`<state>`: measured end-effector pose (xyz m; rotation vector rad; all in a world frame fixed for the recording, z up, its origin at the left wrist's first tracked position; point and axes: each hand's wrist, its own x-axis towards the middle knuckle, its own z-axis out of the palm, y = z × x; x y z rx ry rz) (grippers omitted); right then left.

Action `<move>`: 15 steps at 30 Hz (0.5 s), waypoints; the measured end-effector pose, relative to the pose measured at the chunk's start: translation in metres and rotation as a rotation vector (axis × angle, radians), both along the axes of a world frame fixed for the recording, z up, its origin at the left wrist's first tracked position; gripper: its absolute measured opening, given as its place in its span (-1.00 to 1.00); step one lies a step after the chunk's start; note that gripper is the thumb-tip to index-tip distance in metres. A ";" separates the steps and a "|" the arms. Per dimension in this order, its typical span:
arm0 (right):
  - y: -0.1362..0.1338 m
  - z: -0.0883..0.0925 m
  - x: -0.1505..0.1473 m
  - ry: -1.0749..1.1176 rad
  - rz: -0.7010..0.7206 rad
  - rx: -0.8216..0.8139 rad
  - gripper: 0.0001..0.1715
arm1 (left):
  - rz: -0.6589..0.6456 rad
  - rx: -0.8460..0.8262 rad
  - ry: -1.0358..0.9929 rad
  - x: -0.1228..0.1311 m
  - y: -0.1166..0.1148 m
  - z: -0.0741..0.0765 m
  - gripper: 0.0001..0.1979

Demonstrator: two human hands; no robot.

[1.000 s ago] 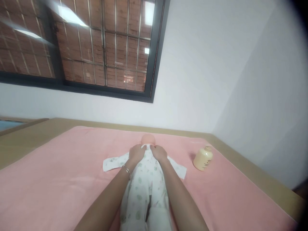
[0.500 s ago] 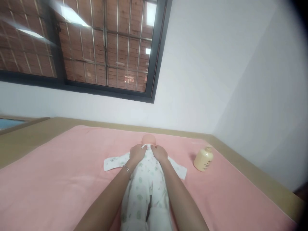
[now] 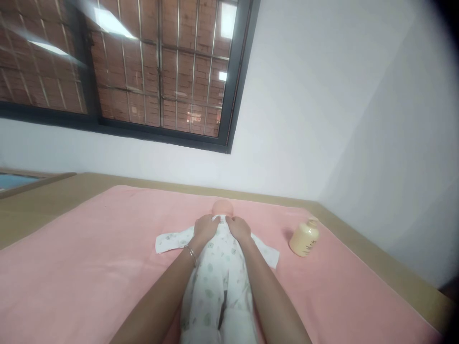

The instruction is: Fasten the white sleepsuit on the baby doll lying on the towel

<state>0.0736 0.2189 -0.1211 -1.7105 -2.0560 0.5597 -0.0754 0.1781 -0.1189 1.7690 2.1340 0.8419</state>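
Fingers of the left hand (image 3: 205,229) and right hand (image 3: 239,228) clasp the shoulders of a baby doll with a smooth, hairless, pink head (image 3: 223,208); the thumbs lie inward near the collar, the rest curl mostly out of sight, so how tightly they press cannot be told. The doll lies lengthwise, head away from the wearer, dressed in a white fabric garment with small green prints (image 3: 211,282), sleeves stretched out either side. It looks light, the cloth soft and prone to slide over a firmer body; the torso just below the shoulders seems the steadiest hold, the smooth head likely slippery. Beneath spreads a plain pink cloth (image 3: 107,248) on a tan surface (image 3: 376,255). Well apart, to the right, stands a rounded, glossy, pale-yellow bottle (image 3: 304,240).
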 end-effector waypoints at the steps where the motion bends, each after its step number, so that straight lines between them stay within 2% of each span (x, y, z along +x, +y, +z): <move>1: 0.000 0.000 0.000 -0.001 -0.001 0.000 -0.34 | -0.001 0.007 0.003 0.000 0.000 -0.001 -0.50; 15: 0.000 -0.001 0.000 0.017 -0.001 -0.005 -0.37 | 0.000 0.001 0.007 0.000 0.001 -0.001 -0.51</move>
